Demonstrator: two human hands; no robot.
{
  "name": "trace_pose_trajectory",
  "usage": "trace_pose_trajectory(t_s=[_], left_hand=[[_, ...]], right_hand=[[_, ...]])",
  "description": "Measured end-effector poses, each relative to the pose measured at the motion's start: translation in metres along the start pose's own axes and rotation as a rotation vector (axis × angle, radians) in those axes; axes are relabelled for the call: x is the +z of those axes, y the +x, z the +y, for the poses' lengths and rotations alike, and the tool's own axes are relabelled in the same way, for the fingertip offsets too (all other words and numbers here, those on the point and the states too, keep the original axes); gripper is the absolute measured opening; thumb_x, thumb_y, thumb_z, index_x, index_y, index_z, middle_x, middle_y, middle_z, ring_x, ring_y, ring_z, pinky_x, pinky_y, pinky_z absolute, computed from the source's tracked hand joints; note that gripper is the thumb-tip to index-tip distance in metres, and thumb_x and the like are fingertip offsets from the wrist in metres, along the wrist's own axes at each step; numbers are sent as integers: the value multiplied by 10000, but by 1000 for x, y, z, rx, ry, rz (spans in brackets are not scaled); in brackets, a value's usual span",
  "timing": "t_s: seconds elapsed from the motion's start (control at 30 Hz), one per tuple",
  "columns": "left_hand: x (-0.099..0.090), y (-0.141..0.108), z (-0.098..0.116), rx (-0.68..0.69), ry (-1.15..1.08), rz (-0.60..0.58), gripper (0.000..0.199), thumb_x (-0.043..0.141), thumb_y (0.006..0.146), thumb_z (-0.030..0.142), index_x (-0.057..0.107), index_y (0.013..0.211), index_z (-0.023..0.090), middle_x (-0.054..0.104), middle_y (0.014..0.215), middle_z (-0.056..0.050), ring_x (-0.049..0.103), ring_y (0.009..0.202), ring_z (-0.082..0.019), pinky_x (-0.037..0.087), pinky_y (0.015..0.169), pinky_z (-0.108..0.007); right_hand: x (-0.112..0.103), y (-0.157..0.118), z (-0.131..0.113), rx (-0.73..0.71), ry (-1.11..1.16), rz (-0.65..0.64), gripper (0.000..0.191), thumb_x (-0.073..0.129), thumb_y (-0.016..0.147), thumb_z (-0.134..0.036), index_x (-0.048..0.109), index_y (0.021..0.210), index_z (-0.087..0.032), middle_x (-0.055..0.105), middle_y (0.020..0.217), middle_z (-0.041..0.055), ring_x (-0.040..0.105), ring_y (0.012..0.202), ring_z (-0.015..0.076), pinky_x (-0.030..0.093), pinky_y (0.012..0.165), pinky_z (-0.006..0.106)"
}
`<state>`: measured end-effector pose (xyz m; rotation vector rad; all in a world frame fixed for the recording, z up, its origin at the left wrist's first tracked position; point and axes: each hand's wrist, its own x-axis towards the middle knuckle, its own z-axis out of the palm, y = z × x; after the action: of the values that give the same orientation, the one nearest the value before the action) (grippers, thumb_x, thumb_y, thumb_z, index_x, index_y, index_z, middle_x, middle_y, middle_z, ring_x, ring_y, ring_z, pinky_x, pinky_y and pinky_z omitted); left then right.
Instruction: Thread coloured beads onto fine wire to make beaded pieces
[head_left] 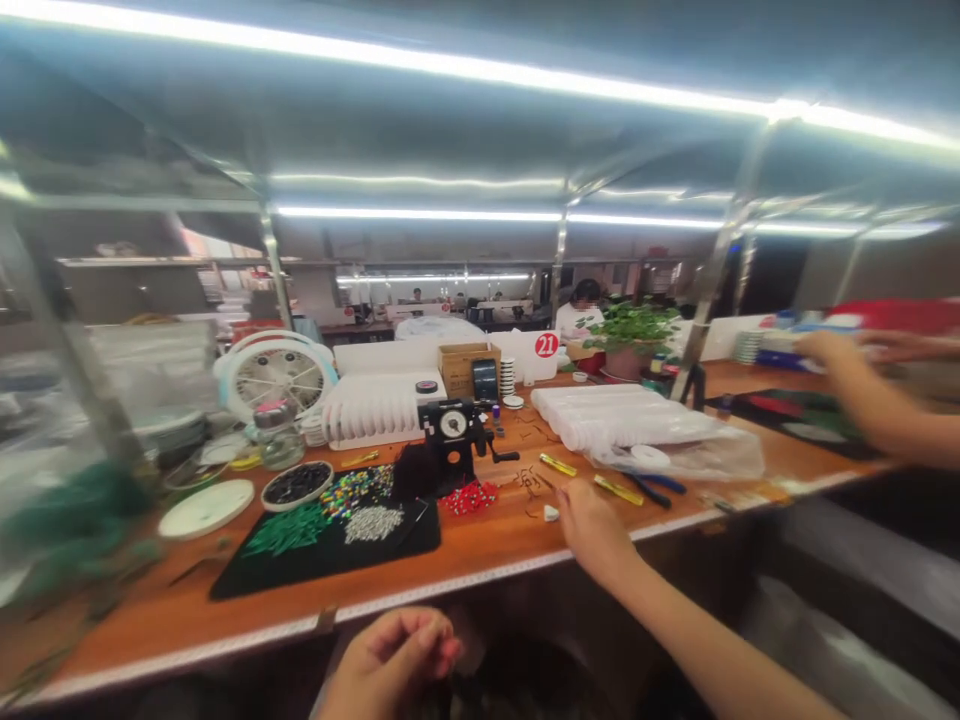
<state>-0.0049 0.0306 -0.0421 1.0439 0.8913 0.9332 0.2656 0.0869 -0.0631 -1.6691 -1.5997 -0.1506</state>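
My left hand (397, 660) is below the table's front edge, thumb and fingers pinched together; whatever sits in the pinch is too small to make out. My right hand (596, 530) reaches over the table edge with its fingers closed. A thin pointed thing seems to stick out of it, but its kind is unclear. Beside its fingertips are short dark curled bits (527, 482) and a small white piece (551, 513). To their left lie red beads (471, 498), in front of a black hand-cranked device (454, 435) with a round dial.
A black mat (322, 570) carries green strips (289, 532), silver beads (373, 524) and multicoloured beads (358, 492). Yellow-handled tools (619, 489) and blue-handled pliers (660, 487) lie near bagged white spools (600, 415). At far right, another person's arm (885, 390) reaches over the table.
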Motion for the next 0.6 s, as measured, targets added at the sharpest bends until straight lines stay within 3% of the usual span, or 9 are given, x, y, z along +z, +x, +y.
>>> trace_pose_trajectory(t_s=[0.03,0.1,0.17,0.23,0.37,0.6], left_hand=[[0,-1,-1,18,25,27,255,739,676,377,661,663,135,635,646,-38,544,632,-131,412,622,-221],[1,-2,-3,53,71,90,237,720,701,360,664,687,130,654,664,-42,571,657,-138,427,651,-220],[1,-4,-3,77,93,131,232,713,708,352,667,704,125,673,690,-50,592,666,-143,441,668,-225],[2,-6,-3,88,80,138,233,706,713,351,665,715,122,681,699,-56,606,652,-149,453,659,-235],[2,-10,-4,91,19,119,229,690,726,342,648,725,117,675,662,-54,607,584,-150,463,619,-249],[-1,-11,-10,97,27,159,252,717,694,355,655,731,114,676,692,-69,602,624,-153,464,641,-257]], right_hand=[[-3,-14,-19,-14,90,-40,221,360,900,-208,517,747,-178,573,715,67,554,667,189,423,627,298],[-10,-44,-57,65,593,-371,325,355,937,-376,498,714,-187,533,649,9,515,604,135,399,584,243],[-15,-71,-87,260,943,-650,418,369,903,-528,535,757,-173,464,582,-29,408,480,90,319,471,210],[-16,-90,-106,404,1098,-780,514,408,837,-633,573,795,-148,439,567,-37,341,443,68,248,430,202],[-9,-100,-114,473,1126,-811,590,480,752,-700,600,773,-123,442,562,-30,349,457,64,225,432,200],[-2,-101,-110,499,1123,-803,566,479,771,-681,609,773,-130,451,570,-27,348,468,64,220,429,199]])
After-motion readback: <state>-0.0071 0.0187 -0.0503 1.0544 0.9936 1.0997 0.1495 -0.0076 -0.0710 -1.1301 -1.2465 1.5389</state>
